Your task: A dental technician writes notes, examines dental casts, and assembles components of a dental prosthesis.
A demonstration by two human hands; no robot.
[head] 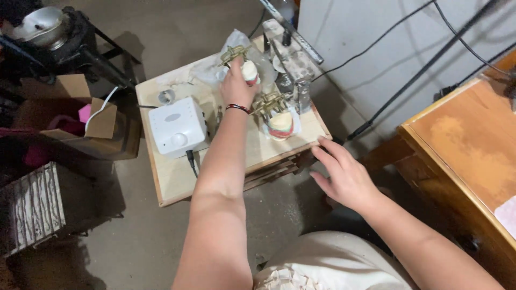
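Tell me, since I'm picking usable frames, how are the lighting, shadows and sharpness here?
Head view: even, soft light and no strong glare; the small wooden table casts a dark shadow on the floor; the left hand on the cream plaster dental model is slightly soft; the upper-left corner is dim.

Bare concrete floor [134,241], small wooden table [172,185] in the middle. White wall [365,37] behind the table with black cables [408,80] running down it; orange-brown wooden desk [467,145] right of the table. Open cardboard box [99,115] left of the table, slatted crate [32,207] below that.
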